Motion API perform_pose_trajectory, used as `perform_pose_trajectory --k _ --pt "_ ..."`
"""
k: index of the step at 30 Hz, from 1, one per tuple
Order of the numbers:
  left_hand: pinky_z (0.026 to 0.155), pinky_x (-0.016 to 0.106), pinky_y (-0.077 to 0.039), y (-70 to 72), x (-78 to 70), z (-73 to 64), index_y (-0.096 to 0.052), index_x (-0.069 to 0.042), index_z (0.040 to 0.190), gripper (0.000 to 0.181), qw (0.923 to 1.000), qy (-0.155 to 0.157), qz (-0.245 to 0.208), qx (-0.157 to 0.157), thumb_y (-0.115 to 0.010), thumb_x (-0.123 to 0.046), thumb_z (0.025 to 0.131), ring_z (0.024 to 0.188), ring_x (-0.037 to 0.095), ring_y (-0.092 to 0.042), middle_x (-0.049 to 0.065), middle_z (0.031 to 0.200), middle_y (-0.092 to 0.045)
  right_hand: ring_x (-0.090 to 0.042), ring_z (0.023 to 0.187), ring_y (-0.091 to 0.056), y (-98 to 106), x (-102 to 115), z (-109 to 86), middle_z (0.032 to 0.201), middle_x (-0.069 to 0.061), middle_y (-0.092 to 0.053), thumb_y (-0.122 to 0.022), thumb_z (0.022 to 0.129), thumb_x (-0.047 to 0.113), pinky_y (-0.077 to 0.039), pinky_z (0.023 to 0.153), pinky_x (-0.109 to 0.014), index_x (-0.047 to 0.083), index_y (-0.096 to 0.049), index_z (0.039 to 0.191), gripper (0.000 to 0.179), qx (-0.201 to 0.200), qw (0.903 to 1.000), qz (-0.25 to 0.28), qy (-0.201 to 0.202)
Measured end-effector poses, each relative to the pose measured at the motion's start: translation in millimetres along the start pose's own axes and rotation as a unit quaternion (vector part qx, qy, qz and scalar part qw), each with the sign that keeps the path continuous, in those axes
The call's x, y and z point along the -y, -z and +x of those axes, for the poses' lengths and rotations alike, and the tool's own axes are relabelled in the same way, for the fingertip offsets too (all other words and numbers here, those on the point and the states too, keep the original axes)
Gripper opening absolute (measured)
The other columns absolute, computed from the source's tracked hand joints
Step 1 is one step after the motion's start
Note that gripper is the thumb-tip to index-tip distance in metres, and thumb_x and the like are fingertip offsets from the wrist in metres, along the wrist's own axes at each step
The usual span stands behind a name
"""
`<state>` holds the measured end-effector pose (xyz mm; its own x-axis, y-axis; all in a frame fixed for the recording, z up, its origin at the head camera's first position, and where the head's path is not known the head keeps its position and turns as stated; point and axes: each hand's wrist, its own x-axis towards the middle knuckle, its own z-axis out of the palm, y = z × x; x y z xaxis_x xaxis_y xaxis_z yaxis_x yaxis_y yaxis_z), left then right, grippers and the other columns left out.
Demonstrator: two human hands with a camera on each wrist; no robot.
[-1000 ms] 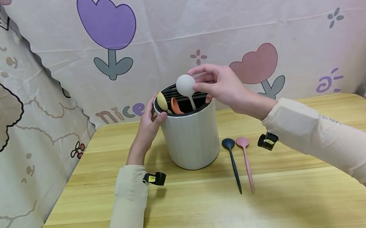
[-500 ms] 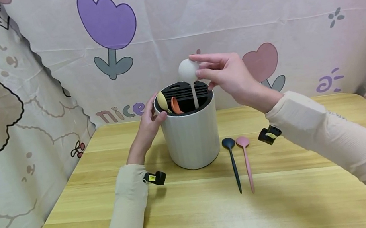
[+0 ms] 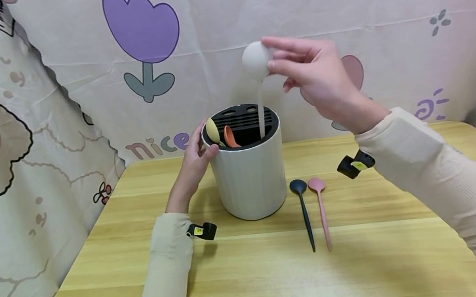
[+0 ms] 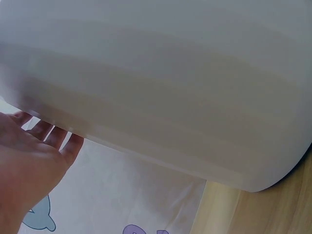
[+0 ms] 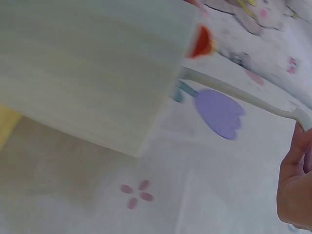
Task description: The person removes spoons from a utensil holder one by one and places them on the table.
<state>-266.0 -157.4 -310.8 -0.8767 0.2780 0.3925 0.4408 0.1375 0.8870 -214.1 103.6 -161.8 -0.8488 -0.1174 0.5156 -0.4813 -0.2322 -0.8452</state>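
Note:
A white spoon (image 3: 255,60), its round bowl pinched between the fingertips and thumb of my right hand (image 3: 319,71), stands upright above the utensil holder (image 3: 250,183). The lower end of its handle is inside the holder's black-rimmed opening, at the right. My left hand (image 3: 194,169) grips the left side of the holder near the rim, thumb in front. In the left wrist view its fingers (image 4: 73,146) reach behind the pale wall. A yellow spoon (image 3: 212,131) and an orange spoon (image 3: 230,136) lean in the holder's left part. The right wrist view shows the white spoon's handle slanting from the hand.
A dark blue spoon (image 3: 303,216) and a pink spoon (image 3: 322,213) lie side by side on the wooden table (image 3: 262,291), right of the holder. Black slotted compartments (image 3: 240,119) fill the holder's back part. A patterned cloth (image 3: 215,10) hangs behind the table.
My right hand has risen and moved right, drawing the white spoon upward so more of its handle shows above the opening. My left hand and the holder have stayed in place.

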Motion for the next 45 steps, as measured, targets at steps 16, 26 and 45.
perform_pose_trajectory --k 16,26,45 --pt "0.114 0.051 -0.019 0.2 -1.1 0.3 -0.019 -0.008 0.154 0.126 1.0 0.003 -0.002 0.005 -0.06 -0.086 0.063 0.142 0.025 -0.024 0.012 0.155 -0.027 -0.024 0.077 -0.066 21 24 6.4 0.1 -0.016 -0.069 -0.07 0.082 -0.011 -0.044 0.046 -0.021 -0.001 -0.07 0.114 0.034 -0.052 0.9963 0.068 0.006" --pt "0.113 0.05 -0.021 -1.1 -0.3 1.3 -0.02 -0.008 0.154 0.128 1.0 0.002 -0.003 0.001 -0.06 -0.086 0.061 0.141 0.024 -0.026 0.013 0.154 -0.029 -0.017 0.081 -0.062 36 1 -2.0 0.105 -0.01 -0.068 -0.069 0.084 -0.007 -0.049 0.052 -0.019 0.002 -0.071 0.115 0.033 -0.06 0.9978 0.003 -0.027" --pt "0.113 0.051 -0.021 -0.3 0.5 0.9 -0.019 -0.008 0.154 0.127 1.0 0.0 -0.005 0.003 -0.061 -0.085 0.063 0.141 0.026 -0.025 0.014 0.154 -0.028 -0.008 0.074 -0.065 59 -40 -15.6 0.085 -0.001 -0.071 -0.07 0.078 -0.016 -0.047 0.054 -0.019 -0.005 -0.06 0.127 0.051 -0.02 0.9929 -0.061 -0.1"
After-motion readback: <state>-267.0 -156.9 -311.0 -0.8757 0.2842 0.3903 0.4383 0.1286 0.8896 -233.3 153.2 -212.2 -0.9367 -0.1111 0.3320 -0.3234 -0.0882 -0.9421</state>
